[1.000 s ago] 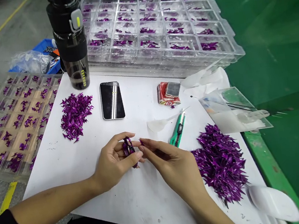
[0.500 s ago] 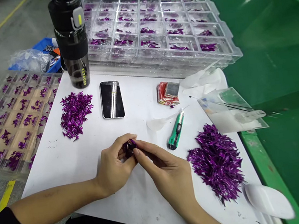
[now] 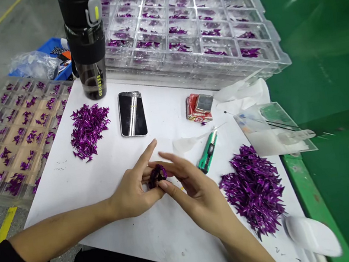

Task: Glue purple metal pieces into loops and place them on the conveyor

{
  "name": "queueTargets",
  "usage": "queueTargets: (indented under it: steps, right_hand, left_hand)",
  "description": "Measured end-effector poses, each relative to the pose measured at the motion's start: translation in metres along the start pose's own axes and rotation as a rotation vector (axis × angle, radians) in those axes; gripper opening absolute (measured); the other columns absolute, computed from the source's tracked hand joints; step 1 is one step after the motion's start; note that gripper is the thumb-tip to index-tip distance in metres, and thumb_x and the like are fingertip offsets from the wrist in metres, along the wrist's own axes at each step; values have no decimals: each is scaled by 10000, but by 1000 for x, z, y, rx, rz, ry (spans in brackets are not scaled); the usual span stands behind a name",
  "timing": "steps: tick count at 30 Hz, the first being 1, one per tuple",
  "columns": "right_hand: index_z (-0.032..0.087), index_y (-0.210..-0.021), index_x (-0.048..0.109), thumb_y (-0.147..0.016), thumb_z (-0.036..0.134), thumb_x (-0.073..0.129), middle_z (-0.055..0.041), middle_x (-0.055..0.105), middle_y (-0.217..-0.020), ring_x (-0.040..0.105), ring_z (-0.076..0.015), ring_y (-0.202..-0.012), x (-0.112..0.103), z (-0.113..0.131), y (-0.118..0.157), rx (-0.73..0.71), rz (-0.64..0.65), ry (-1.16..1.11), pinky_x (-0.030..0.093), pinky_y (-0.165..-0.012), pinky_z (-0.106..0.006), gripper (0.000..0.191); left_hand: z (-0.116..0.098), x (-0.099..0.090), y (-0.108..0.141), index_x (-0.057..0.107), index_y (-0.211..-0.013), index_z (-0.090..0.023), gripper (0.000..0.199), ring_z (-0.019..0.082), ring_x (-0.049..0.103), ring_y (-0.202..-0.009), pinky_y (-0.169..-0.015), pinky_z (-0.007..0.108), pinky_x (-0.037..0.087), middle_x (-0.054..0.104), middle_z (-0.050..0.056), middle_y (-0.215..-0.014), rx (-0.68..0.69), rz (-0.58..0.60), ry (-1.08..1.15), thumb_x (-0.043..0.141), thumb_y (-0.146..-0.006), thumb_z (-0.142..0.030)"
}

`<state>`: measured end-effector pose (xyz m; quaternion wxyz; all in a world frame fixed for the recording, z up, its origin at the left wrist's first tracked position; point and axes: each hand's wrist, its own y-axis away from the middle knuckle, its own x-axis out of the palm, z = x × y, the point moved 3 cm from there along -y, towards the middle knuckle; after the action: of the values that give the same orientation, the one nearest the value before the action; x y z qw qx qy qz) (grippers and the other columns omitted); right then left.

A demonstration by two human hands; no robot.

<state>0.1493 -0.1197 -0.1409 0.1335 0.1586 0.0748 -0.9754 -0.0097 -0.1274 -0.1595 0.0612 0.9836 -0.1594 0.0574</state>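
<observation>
My left hand [image 3: 132,190] and my right hand [image 3: 193,189] meet over a white sheet [image 3: 163,233], both gripping a small loop of shiny purple pieces [image 3: 157,176]. The left index finger points up, away from the loop. My right thumb and fingertips press on it from the other side. Part of the loop is hidden by my fingers. A green box cutter [image 3: 209,153] lies just beyond my right hand. Loose heaps of pointed purple foil pieces lie on both sides, one [image 3: 89,130] to the left and a larger one [image 3: 252,189] to the right.
Behind the sheet stand a black water bottle [image 3: 86,43], a phone [image 3: 131,113] and a stacked clear compartment tray [image 3: 185,28] holding purple pieces. Another such tray [image 3: 20,132] lies to the left. A clear plate with tweezers [image 3: 272,129] sits by the green bench edge [image 3: 314,211].
My hands have drawn slightly apart, and the left index finger has lifted and straightened. More of the purple loop shows now. The view has shifted a little.
</observation>
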Motion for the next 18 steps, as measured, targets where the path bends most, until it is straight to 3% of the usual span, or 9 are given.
queueTargets:
  steps: [2,7,9,11,12,14,17,18]
  right_hand:
    - [299,-1349,706,-995,361,691,-54,783,-1237,763,-230,-1109,0,-1,-1,40,59,42,661,-945,-367,359]
    - [254,-1294,747,-986,394,690,-58,801,-1185,785,-231,-1002,0,5,-3,48,41,145,672,-741,-299,343]
    - [254,-1320,740,-1000,390,674,-57,794,-1216,787,-238,-1034,-4,15,-2,-11,69,224,669,-720,-294,354]
    - [269,-1288,760,-1008,396,667,-49,789,-1235,784,-251,-1072,-19,28,2,-81,14,341,672,-784,-318,320]
    - [279,-1242,779,-1009,405,668,-45,797,-1209,786,-259,-1067,-32,34,4,-94,-78,420,669,-834,-343,287]
    - [276,-1150,808,-1004,435,672,-54,818,-1097,791,-294,-1030,-67,41,7,-68,-393,603,650,-903,-415,254]
    - [194,-1105,812,-979,466,662,-123,813,-997,790,-377,-954,-128,33,6,17,-899,864,632,-874,-529,335]
    - [173,-1132,799,-978,446,632,-148,807,-1044,784,-396,-973,-144,24,2,66,-929,937,620,-894,-559,355]
  left_hand:
    - [1,-2,1,144,-1714,-216,962,244,770,-1034,-1010,458,602,784,98,-1108,6,22,-55,682,-918,-194]
    - [2,1,2,165,-1696,-163,920,258,740,-1166,-1093,457,557,757,138,-1211,-24,6,-8,671,-931,-240]
    - [2,3,3,192,-1678,-149,911,255,727,-1203,-1108,441,548,747,153,-1257,-44,-24,37,691,-923,-251]
    - [1,5,4,365,-1601,-157,792,257,732,-1174,-1083,433,562,750,149,-1264,-60,-56,9,723,-906,-283]
    - [1,5,5,475,-1523,-167,695,256,738,-1140,-1054,426,576,756,139,-1251,-62,-73,-24,740,-896,-306]
    - [0,5,6,628,-1336,-186,498,241,747,-1036,-959,395,607,773,109,-1186,-56,-105,-99,755,-882,-347]
    - [-1,5,6,666,-1188,-193,334,197,736,-882,-809,329,622,773,65,-1031,18,-162,-200,718,-887,-327]
    - [-1,5,7,656,-1164,-191,292,184,727,-841,-763,307,618,763,55,-986,60,-174,-257,688,-896,-302]
